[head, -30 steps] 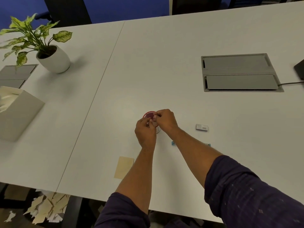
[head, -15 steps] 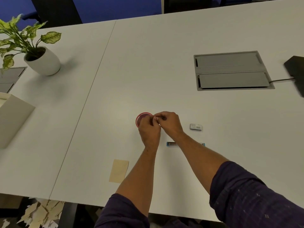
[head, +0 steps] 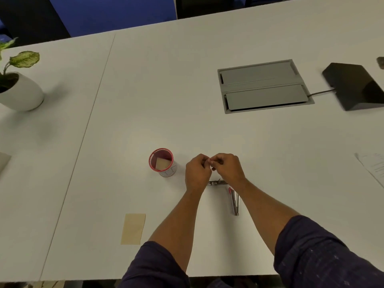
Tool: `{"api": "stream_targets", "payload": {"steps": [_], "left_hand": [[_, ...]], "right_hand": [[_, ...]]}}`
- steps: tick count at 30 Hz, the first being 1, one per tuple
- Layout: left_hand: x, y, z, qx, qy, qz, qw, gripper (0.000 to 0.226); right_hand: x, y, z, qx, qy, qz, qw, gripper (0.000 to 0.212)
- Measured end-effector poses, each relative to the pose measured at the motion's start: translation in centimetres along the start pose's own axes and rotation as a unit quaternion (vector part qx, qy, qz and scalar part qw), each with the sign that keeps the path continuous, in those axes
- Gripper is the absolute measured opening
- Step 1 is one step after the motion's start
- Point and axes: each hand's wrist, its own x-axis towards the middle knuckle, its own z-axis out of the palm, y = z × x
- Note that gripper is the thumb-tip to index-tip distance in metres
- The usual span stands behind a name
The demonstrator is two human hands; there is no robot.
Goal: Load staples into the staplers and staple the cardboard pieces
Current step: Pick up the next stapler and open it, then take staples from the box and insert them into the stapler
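My left hand (head: pixel 197 172) and my right hand (head: pixel 227 167) meet fingertip to fingertip above the white table (head: pixel 187 100). Together they pinch a small object (head: pixel 211 162), too tiny and covered to identify. Just below the hands lies a metal stapler part (head: pixel 216 182), lying flat and partly hidden by my wrists. Beside it, a metal stapler piece with a red tip (head: pixel 234 201) points toward me. Left of the hands stands a red-rimmed cup (head: pixel 164 172) holding a cardboard piece (head: pixel 162 164). Another cardboard piece (head: pixel 134 228) lies flat near the front edge.
A potted plant (head: pixel 20 94) stands at the far left. A grey cable hatch (head: pixel 264 86) is set into the table at the back right, with a black wedge-shaped device (head: pixel 355 86) and its cable beside it. Papers (head: pixel 374 165) lie at the right edge.
Both hands have moved right, away from the red-rimmed cup, which now shows fully with cardboard inside. The view has shifted right. The stapler pieces below the hands are now visible.
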Motion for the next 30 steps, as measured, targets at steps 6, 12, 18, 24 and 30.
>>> {"api": "stream_targets", "payload": {"steps": [6,12,18,24,30], "left_hand": [[1.0,0.1,2.4,0.052,-0.047,0.024,0.997,0.017],[1.8,-0.1,4.4,0.092,-0.073,-0.004,0.993,0.023],[2.6,0.2,5.6,0.104,-0.151,0.019,0.983,0.043],[3.1,0.1,6.0,0.165,-0.19,0.066,0.965,0.047],[2.7,-0.3,5.8,0.18,-0.15,0.063,0.97,0.021]], "right_hand": [[0.2,2.2,-1.8,-0.089,0.022,0.005,0.996,0.018],[0.5,3.5,-3.4,-0.162,0.112,0.066,0.978,0.018],[0.8,4.9,-4.0,-0.15,0.016,0.105,0.983,0.052],[1.5,5.2,-3.5,-0.272,-0.04,0.028,0.961,0.034],[2.0,5.1,-3.0,-0.283,-0.056,0.005,0.958,0.017]]}}
